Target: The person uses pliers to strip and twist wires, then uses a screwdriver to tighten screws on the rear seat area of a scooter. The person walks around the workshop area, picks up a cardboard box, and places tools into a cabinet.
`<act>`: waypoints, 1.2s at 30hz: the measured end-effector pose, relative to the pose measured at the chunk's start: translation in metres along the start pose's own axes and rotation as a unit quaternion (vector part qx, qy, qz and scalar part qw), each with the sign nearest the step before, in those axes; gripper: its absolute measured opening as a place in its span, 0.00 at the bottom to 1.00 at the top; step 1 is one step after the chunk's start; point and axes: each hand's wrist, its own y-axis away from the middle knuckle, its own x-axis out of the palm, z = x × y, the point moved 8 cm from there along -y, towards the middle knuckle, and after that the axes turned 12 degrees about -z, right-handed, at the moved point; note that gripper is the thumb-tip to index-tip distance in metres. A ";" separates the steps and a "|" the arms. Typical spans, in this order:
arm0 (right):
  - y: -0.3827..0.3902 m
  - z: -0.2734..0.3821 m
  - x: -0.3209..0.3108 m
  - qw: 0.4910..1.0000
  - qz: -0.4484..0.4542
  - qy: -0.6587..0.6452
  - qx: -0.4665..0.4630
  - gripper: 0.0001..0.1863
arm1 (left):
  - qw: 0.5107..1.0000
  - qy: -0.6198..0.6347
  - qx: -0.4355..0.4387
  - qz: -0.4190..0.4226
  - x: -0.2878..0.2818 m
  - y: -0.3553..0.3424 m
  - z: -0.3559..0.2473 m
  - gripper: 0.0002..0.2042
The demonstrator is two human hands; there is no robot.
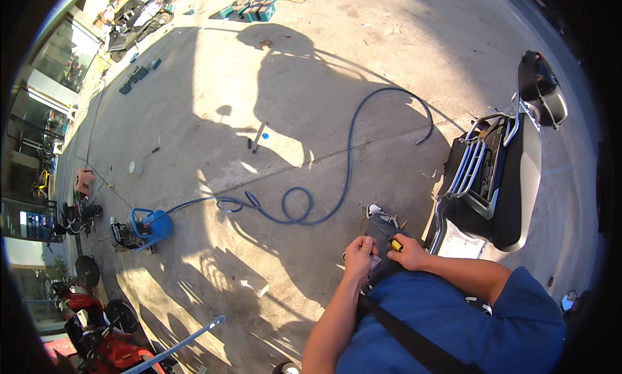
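Observation:
Near the lower middle, my left hand (359, 256) is closed in front of my legs, pinching something small and pale (374, 261) that I cannot make out. Just to its right, my right hand (408, 258) grips a yellow-and-black tool (396, 245), whose far end is hidden. Both hands are held over my grey trousers, above a black-and-white shoe (376, 211). To my right stands a black vehicle (515, 205) with silver tube rails (472, 163).
A blue air compressor (155, 228) sits left, its hose (346, 167) looping across the concrete. A red scooter (123, 354), a metal bar (181, 341) and a pink stool (85, 180) are on the left. Teal blocks (259, 10) and small tools (256, 136) lie farther off.

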 end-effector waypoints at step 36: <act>-0.250 0.347 -0.273 0.774 -0.161 0.104 -0.603 0.13 | 0.903 0.267 0.077 0.329 0.247 -0.021 -0.370 0.14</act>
